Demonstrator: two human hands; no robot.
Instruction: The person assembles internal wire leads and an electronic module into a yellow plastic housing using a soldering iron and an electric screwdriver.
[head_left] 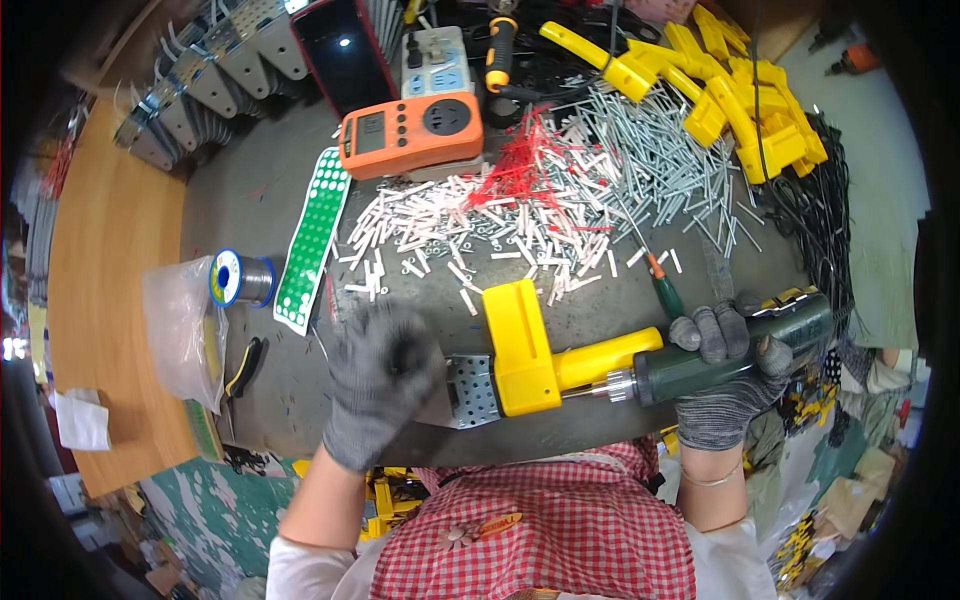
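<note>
My left hand (385, 375), in a grey knit glove, is closed at the end of a perforated metal bracket (472, 390); its fingertips are partly hidden. A yellow plastic housing with a handle (525, 350) adjoins the bracket. From the right, my right hand (725, 375), gloved too, wraps around a dark green electric screwdriver (690, 372) lying nearly level. Its silver nose and thin bit point left and reach the housing, just below the yellow handle. Beyond my right fingers lies a small green-handled screwdriver (665, 290).
Loose white sleeves (430, 225) and long screws (660, 150) cover the far middle. Around them are an orange meter (410, 135), yellow housings (760, 110), a green dotted sheet (312, 240), a solder spool (242, 279), cutters (243, 368) and a plastic bag (180, 320).
</note>
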